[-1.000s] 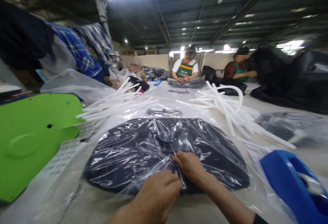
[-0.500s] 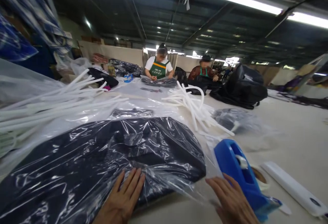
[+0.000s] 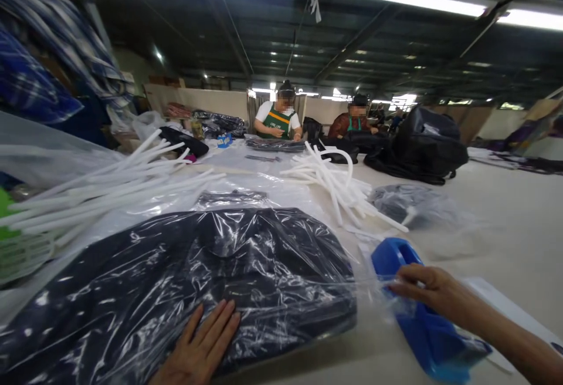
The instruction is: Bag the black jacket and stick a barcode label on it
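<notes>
A dark bag in a clear plastic bag (image 3: 272,256) lies flat on the table before me. My left hand (image 3: 197,338) rests on its near side, palm down with fingers stretched out. Off the package's right end, my right hand (image 3: 422,285) is closed in a pinch on the loose edge of the clear plastic, which is drawn out toward the right. Beneath that hand stands a blue tape dispenser (image 3: 426,338), partly covered by the hand and forearm.
White flexible tubes lie in bundles, one at left (image 3: 109,191) and one beyond the package (image 3: 334,179). Crumpled plastic (image 3: 409,203) and a large black bag (image 3: 422,144) are at right. Two people (image 3: 279,118) work across the table (image 3: 497,215). A green basket (image 3: 26,253) stands at left.
My right hand has risen and moved right, from beside the dispenser to above it, closing on the plastic edge and stretching it. My left hand stays flat on the package, shifted slightly.
</notes>
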Demonstrator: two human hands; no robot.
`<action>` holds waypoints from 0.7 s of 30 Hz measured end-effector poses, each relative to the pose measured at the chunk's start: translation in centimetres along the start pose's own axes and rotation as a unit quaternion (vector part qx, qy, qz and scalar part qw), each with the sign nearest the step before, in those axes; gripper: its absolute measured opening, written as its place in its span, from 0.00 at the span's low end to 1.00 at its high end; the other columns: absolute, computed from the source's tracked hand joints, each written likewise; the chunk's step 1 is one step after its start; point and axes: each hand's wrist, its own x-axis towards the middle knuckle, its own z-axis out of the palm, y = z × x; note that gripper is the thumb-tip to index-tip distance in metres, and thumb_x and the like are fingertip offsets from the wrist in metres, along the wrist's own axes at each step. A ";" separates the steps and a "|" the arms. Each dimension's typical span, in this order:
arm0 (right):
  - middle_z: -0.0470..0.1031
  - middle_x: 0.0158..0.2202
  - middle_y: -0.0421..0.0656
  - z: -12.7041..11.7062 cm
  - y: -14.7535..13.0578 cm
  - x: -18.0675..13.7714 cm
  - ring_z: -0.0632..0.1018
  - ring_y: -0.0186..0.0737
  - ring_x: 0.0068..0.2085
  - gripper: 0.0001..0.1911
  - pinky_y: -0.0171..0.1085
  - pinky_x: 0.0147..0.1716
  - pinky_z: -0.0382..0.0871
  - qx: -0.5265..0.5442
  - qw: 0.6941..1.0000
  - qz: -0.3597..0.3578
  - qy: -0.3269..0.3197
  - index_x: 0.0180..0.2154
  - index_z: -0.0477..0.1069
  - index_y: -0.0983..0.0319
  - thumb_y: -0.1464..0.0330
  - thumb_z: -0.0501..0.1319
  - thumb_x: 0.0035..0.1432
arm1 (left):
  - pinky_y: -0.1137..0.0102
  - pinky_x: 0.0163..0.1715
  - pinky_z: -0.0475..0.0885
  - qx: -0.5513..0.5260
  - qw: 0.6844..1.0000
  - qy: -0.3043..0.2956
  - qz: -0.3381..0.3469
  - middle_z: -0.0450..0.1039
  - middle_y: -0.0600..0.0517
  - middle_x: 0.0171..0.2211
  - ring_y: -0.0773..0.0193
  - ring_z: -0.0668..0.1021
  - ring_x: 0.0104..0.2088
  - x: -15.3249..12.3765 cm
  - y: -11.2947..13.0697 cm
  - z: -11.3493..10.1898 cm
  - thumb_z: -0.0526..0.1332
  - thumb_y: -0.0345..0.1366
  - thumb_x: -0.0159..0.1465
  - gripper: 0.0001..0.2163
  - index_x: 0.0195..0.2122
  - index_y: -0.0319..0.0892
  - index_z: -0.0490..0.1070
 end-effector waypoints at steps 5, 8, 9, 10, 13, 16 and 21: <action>0.74 0.40 0.44 0.4 -1.1 -0.6 0.74 0.44 0.42 0.20 0.36 0.42 0.68 0.200 0.978 0.028 -0.045 0.33 0.74 0.58 0.49 0.61 0.49 | 0.55 0.62 0.36 0.026 0.999 -0.027 0.010 0.57 0.47 0.61 0.58 0.57 0.62 0.1 0.1 -0.4 0.48 0.23 0.59 0.27 0.61 0.38 0.55; 0.75 0.34 0.44 1.6 -2.5 -0.7 0.74 0.41 0.39 0.21 0.37 0.42 0.67 0.244 0.968 0.015 -0.051 0.32 0.71 0.60 0.50 0.52 0.58 | 0.55 0.63 0.36 0.014 1.000 -0.027 0.002 0.57 0.47 0.61 0.58 0.56 0.62 0.2 0.3 -0.4 0.48 0.23 0.59 0.29 0.63 0.38 0.49; 0.74 0.29 0.43 2.2 -2.9 -0.5 0.74 0.40 0.34 0.22 0.37 0.39 0.67 0.233 0.971 0.008 -0.045 0.28 0.68 0.60 0.51 0.49 0.60 | 0.55 0.63 0.37 0.009 1.000 -0.025 -0.003 0.57 0.47 0.61 0.59 0.57 0.62 0.2 0.4 -0.4 0.48 0.23 0.59 0.30 0.64 0.38 0.45; 0.71 0.24 0.41 2.9 -3.2 -0.3 0.73 0.38 0.29 0.22 0.36 0.35 0.67 0.205 0.978 0.003 -0.036 0.25 0.63 0.60 0.51 0.47 0.61 | 0.55 0.63 0.37 0.005 1.000 -0.021 -0.009 0.58 0.47 0.61 0.59 0.57 0.62 0.2 0.4 -0.4 0.47 0.23 0.59 0.32 0.65 0.38 0.41; 0.62 0.15 0.37 4.7 -3.2 0.2 0.70 0.39 0.20 0.19 0.36 0.24 0.60 0.035 0.999 0.011 0.010 0.24 0.55 0.57 0.52 0.45 0.59 | 0.56 0.63 0.38 0.008 1.000 -0.006 -0.023 0.61 0.48 0.59 0.61 0.59 0.61 0.4 0.6 -0.5 0.46 0.20 0.58 0.35 0.65 0.39 0.33; 0.66 0.18 0.40 5.7 -2.3 0.6 0.73 0.45 0.24 0.16 0.39 0.24 0.58 -0.127 0.990 0.035 0.044 0.29 0.60 0.57 0.55 0.44 0.58 | 0.56 0.63 0.38 0.021 0.999 -0.005 -0.027 0.62 0.48 0.59 0.61 0.58 0.61 0.6 0.8 -0.7 0.45 0.16 0.56 0.36 0.65 0.39 0.34; 0.74 0.27 0.44 5.1 0.0 2.1 0.77 0.44 0.30 0.15 0.38 0.29 0.66 -0.178 0.982 0.012 -0.059 0.32 0.69 0.59 0.61 0.47 0.61 | 0.54 0.63 0.40 0.030 0.999 0.003 -0.039 0.59 0.47 0.60 0.60 0.58 0.62 0.6 1.0 -0.7 0.43 0.14 0.53 0.38 0.65 0.39 0.35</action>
